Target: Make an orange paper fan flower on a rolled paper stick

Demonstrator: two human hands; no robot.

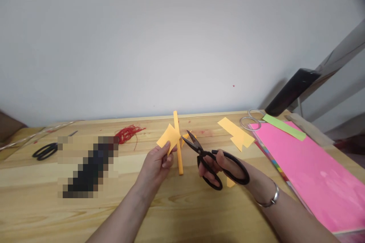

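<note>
A small piece of orange paper is pinched between the thumb and fingers of my left hand. My right hand has its thumb and fingers through the loops of black-handled scissors. Their blades stand apart, with the tips pointing up and left, just right of the paper. Behind my left fingers, a narrow rolled orange paper tube lies on the wooden table. Small orange scraps lie near the blade tips, partly hidden. Another orange scrap shows under the right wrist.
Cut orange paper pieces lie to the right. Beyond are pink sheets, a green strip and grey-handled scissors. Red string, a blurred-out dark object and black scissors lie left. The wall borders the table's back.
</note>
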